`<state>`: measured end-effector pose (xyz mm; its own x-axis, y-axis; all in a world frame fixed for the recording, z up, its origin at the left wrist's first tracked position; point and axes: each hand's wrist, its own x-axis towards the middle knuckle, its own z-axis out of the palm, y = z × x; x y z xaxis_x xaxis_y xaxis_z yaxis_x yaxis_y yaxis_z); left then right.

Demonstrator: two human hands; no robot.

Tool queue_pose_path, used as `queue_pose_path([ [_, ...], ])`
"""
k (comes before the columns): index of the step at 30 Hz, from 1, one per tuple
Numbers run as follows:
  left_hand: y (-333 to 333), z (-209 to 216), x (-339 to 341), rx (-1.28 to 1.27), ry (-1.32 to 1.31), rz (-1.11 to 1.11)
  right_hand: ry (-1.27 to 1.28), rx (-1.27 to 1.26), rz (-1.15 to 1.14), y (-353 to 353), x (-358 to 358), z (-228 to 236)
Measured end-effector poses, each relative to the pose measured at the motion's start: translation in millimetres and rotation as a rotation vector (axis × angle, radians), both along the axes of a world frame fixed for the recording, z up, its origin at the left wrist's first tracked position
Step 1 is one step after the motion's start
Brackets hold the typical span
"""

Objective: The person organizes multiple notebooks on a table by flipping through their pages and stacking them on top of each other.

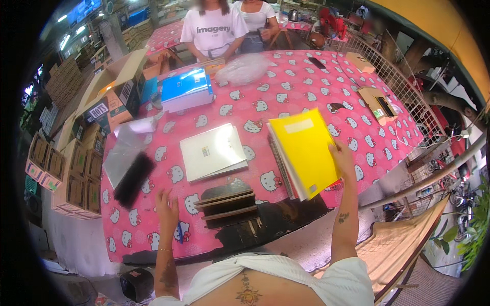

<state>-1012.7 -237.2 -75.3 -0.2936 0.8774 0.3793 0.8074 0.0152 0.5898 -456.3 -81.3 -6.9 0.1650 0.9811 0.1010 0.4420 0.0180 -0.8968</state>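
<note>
My right hand [343,159] grips the right edge of a yellow notebook [302,148], its thumb on the cover. The notebook lies tilted over a stack of spiral-bound notebooks [279,166], whose wire bindings show on the left side. My left hand [167,205] is above the pink patterned tablecloth [260,106] with fingers apart and nothing in it. A blue pen [179,232] lies beside the left wrist. Between my hands are a pile of white booklets [213,152] and a dark holder with slats [228,206].
Left of my left hand lie a black object [133,178] and clear plastic bags [121,153]. A blue-covered stack [186,87] and a plastic bundle [244,69] lie farther back. Cartons [76,173] line the left side. Two people stand across the table. An open cardboard box [376,106] sits at right.
</note>
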Motion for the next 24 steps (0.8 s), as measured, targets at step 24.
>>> queue_pose_path([
  [24,177,-90,-18,-0.435,0.037,0.233,-0.179,0.499,-0.686,-65,-99,-134],
])
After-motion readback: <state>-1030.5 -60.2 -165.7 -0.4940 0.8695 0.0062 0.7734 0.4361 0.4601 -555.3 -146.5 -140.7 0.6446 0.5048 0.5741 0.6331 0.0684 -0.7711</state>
